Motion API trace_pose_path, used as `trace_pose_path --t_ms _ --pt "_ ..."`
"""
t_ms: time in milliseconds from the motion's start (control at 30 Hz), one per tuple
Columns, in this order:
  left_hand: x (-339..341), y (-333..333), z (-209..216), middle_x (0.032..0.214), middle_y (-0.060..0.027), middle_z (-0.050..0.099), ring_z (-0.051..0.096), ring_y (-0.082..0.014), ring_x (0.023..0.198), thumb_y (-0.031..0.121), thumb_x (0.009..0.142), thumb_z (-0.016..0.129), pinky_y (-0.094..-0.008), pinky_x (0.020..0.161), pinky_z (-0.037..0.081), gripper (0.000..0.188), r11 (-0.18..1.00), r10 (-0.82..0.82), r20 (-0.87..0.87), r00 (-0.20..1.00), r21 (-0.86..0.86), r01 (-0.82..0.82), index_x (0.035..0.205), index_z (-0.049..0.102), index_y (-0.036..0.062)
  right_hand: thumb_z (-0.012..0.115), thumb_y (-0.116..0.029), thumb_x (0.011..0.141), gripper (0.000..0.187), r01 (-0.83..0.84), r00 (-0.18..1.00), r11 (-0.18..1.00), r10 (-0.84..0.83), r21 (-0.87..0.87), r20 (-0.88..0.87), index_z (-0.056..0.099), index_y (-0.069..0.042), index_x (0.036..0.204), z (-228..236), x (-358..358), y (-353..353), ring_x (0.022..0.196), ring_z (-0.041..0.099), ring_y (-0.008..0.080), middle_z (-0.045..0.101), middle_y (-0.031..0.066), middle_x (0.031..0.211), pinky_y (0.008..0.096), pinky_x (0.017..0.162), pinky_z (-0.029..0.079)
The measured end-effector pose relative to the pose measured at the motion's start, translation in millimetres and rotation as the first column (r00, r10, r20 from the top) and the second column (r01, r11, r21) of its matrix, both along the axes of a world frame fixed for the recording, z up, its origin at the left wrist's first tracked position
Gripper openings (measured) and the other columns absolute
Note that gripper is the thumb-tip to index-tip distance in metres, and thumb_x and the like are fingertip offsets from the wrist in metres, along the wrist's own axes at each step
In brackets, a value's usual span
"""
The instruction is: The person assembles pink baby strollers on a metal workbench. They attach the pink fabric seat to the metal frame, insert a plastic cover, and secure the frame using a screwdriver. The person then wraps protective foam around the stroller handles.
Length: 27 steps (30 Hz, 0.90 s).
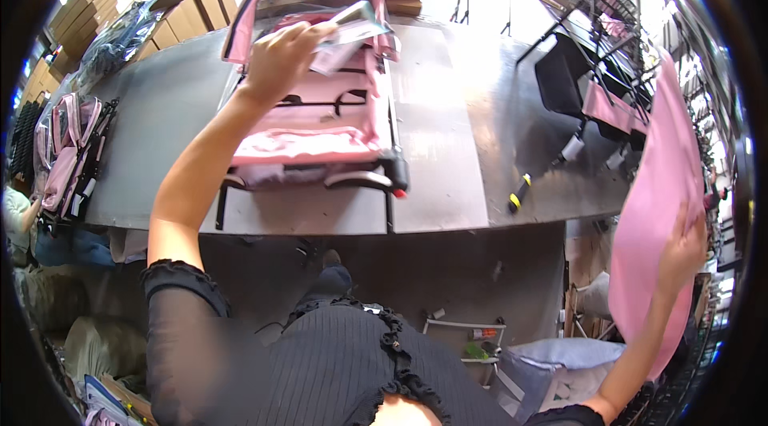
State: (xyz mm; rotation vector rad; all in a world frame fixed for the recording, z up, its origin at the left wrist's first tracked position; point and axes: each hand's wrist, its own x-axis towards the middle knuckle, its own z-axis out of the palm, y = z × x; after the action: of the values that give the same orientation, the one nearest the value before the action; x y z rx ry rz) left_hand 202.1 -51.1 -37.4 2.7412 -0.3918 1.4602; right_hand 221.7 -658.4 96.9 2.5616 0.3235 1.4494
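head view: i see the left hand [280,58] raised over the table, fingers closed on a thin, glossy packet [358,32] with blurred pale sheets. the packet hangs above a pink stroller-like seat [300,146], which lies on the table just below it; its cloth looks soft and puckered, with dark piping around a rounded upper hoop and dark straps across the middle. a dark fitting with a red tip sits at its near right corner.

off to the right, the right hand [682,254] grips a long pink panel [652,178], smooth and limp, its curved edges drooping past the table's end.

the table [152,122] is grey, with a dull sheen and a paler sheet [440,122] under the seat. a yellow-and-black tool [520,194] lies near the front edge. beyond it i make out a thin-legged frame [564,74] hung with black and pink cloth. brown cardboard boxes [184,22] and crinkled clear plastic [120,38] crowd the far left; folded pink items [60,154] stand at the left end. below, the floor [448,258] is dark.
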Motion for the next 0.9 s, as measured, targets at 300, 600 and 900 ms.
trace_pose_path --t_ms 300,600,900 --pt "16.4 105.5 -112.2 0.102 -0.0134 0.060 0.062 -0.0344 0.087 0.010 0.074 0.065 -0.0421 0.074 0.049 0.025 0.961 -0.186 -0.752 0.632 -0.273 -0.042 0.100 0.065 0.0103 0.064 -0.021 0.086 0.023 -0.414 0.910 0.900 0.408 -0.138 -0.070 0.061 -0.001 0.096 -2.3 76.2 249.4 0.066 0.059 0.0309 0.060 0.0148 0.076 0.0367 0.058 0.047" --pt "65.3 112.6 -130.4 0.132 -0.0145 0.040 0.052 -0.0275 0.113 0.044 0.080 0.064 -0.0411 0.082 0.050 0.063 0.932 0.218 -0.669 0.711 -0.074 -0.355 0.131 0.043 0.0138 0.061 -0.013 0.076 0.019 -0.763 0.604 0.540 0.792 -0.354 -0.094 0.063 -0.006 0.094 -12.6 85.8 379.3 0.060 0.053 0.0233 0.052 0.0068 0.070 0.0341 0.056 0.043" --pt "-72.5 161.6 -76.6 0.132 -0.0102 0.039 0.048 -0.0241 0.118 0.032 0.081 0.067 -0.0374 0.087 0.050 0.042 0.335 -0.443 -0.120 0.888 -0.941 0.041 0.116 0.057 0.0105 0.068 -0.009 0.066 0.037 -0.956 -0.090 0.095 0.806 0.277 -0.585 0.062 -0.006 0.103 -160.4 62.8 418.1 0.095 0.055 0.0244 0.056 0.0076 0.098 0.0341 0.087 0.045"
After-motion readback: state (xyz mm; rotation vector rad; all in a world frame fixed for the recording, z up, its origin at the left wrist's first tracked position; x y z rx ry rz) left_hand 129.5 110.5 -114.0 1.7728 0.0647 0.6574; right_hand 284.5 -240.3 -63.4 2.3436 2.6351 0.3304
